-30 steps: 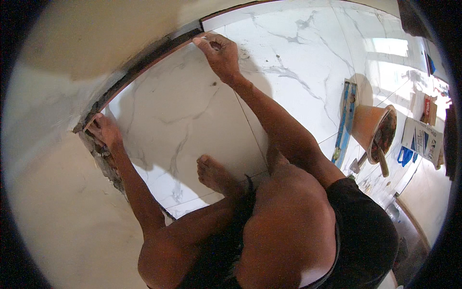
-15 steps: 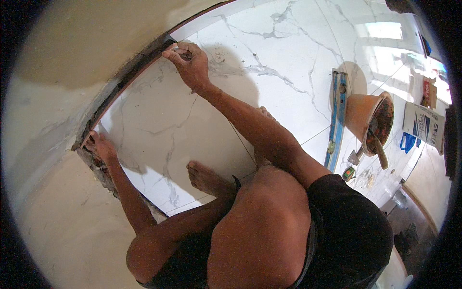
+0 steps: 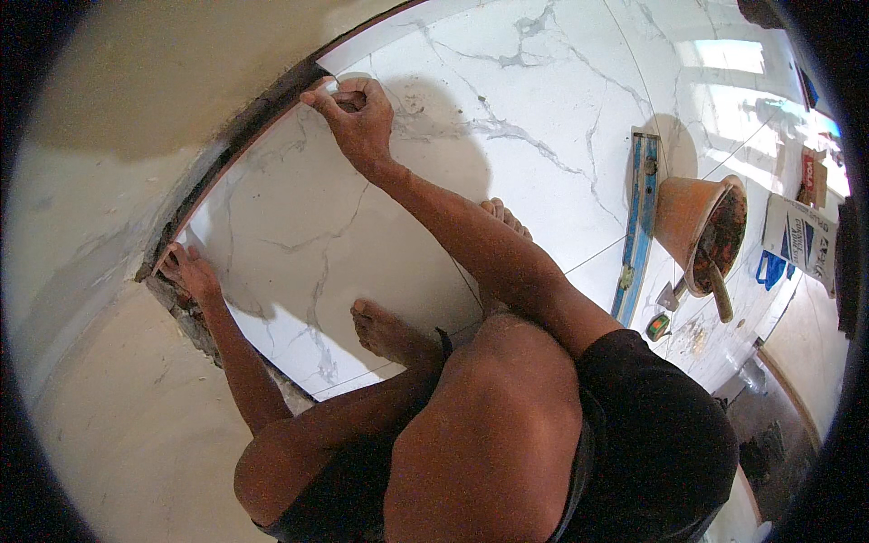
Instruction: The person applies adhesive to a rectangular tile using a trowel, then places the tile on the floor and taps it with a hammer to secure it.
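I squat on a large white marble tile (image 3: 299, 235) that lies along the beige wall (image 3: 118, 163). My left hand (image 3: 190, 276) rests on the tile's near corner by the wall, fingertips hooked over its edge above rough grey mortar (image 3: 195, 330). My right hand (image 3: 358, 118) reaches to the tile's far corner at the dark gap (image 3: 249, 118) under the wall. Its fingers are curled and pinch at the tile's edge; whether something small sits between them is too small to tell. My bare feet (image 3: 389, 330) stand on the tile.
A long blue spirit level (image 3: 638, 217) lies on the laid tiles to the right. Beside it stands an orange bucket (image 3: 688, 222) of mortar with a trowel handle (image 3: 720, 294) sticking out. A small tape measure (image 3: 658, 328) and a paper sack (image 3: 801, 240) lie further right.
The view has swung, so the tile and the bucket sit differently in it. My right hand stays at the far corner with its fingers curled tighter. My left hand keeps its place on the near corner.
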The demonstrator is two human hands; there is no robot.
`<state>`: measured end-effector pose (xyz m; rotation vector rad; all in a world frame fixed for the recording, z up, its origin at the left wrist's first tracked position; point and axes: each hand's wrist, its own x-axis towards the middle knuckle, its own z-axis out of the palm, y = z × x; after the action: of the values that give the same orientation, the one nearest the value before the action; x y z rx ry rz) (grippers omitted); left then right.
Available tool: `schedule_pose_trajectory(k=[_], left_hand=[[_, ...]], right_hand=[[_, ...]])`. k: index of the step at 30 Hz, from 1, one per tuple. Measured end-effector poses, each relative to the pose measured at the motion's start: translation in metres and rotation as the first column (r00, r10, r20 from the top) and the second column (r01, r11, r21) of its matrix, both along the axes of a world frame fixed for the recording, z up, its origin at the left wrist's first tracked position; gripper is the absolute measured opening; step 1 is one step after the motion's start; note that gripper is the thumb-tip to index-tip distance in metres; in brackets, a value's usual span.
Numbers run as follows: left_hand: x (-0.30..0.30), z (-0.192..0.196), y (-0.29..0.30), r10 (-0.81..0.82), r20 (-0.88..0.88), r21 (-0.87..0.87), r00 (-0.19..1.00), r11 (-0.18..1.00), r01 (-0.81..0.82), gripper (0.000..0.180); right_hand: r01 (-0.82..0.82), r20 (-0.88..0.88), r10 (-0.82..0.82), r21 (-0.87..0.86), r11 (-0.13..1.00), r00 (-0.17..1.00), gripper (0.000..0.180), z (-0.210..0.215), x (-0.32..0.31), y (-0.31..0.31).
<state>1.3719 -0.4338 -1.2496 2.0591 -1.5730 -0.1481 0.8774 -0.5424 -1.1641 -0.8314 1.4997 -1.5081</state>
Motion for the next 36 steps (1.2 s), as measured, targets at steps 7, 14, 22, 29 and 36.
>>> schedule_pose_trajectory(k=[7,14,22,29,36], left_hand=[[-0.020,0.011,0.008,-0.039,0.709,0.192,0.704,0.971,-0.140,0.062],[-0.043,0.023,-0.002,0.086,0.309,0.163,0.947,0.976,-0.142,0.065],[-0.058,0.030,-0.002,0.068,0.562,0.170,0.825,0.966,-0.195,0.054],[-0.032,-0.004,-0.005,0.197,-0.484,0.008,0.852,0.975,-0.221,0.052],[-0.015,-0.028,-0.003,0.081,0.037,-0.074,0.996,0.994,-0.078,0.076]], right_hand=[[-0.060,0.043,0.064,-0.096,0.994,0.997,0.046,-0.001,0.000,-0.004],[-0.101,-0.051,0.099,-0.043,0.994,0.994,0.051,-0.002,-0.005,-0.003],[-0.090,-0.016,0.089,-0.024,0.996,0.996,0.028,0.000,-0.004,-0.007],[-0.083,-0.103,0.080,-0.021,0.996,0.991,0.044,-0.001,-0.005,-0.010],[-0.121,-0.099,0.122,0.018,0.993,0.988,0.043,-0.010,-0.004,-0.014]])
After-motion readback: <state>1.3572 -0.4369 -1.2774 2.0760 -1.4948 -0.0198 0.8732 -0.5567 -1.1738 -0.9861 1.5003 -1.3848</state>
